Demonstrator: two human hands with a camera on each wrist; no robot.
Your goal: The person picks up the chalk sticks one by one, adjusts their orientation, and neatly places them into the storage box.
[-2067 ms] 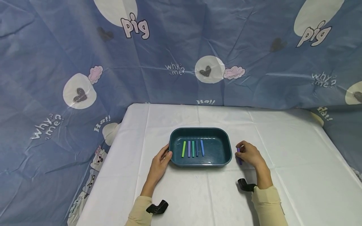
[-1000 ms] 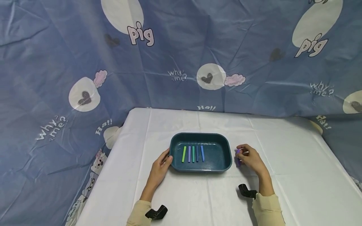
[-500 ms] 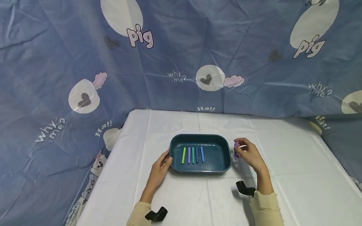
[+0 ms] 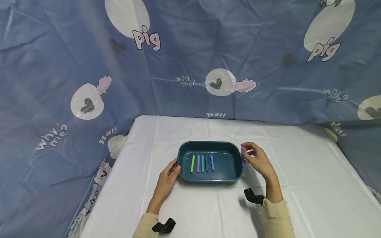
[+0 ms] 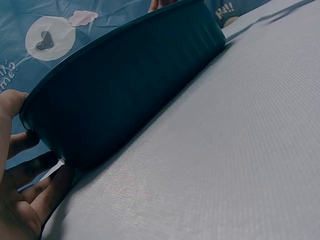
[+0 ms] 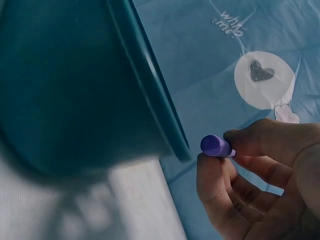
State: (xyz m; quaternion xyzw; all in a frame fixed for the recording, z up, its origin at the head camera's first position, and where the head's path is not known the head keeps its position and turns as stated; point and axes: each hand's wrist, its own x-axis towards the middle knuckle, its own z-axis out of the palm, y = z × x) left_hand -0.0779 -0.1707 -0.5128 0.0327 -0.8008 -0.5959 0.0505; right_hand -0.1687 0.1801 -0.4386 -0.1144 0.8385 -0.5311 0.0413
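Note:
In the head view my right hand (image 4: pixel 258 161) pinches a purple chalk-like stick (image 4: pixel 242 156) upright between thumb and fingers, overlapping the right rim of a dark teal tray (image 4: pixel 211 180). From the right wrist, the round end of the purple stick (image 6: pixel 214 146) shows just outside the tray's rim (image 6: pixel 152 82). My left hand (image 4: pixel 167 177) holds the tray's left end, thumb near the rim and fingers against the outer wall (image 5: pixel 120 95). Inside the tray lie a green-yellow stick (image 4: pixel 192 164), a lilac one (image 4: pixel 198 164), a teal one (image 4: pixel 202 164) and two blue ones (image 4: pixel 212 163), side by side.
A white cloth (image 4: pixel 196 211) covers the table under the tray. Behind it hangs a blue printed sheet (image 4: pixel 178 49). Black wrist cameras (image 4: pixel 254 196) stick out inward from both sleeves (image 4: pixel 276 218). The sticks sit in the tray's left and middle part.
My right hand has lifted the purple stick off the cloth and carried it left and up to the tray's right rim. The left hand stays on the tray.

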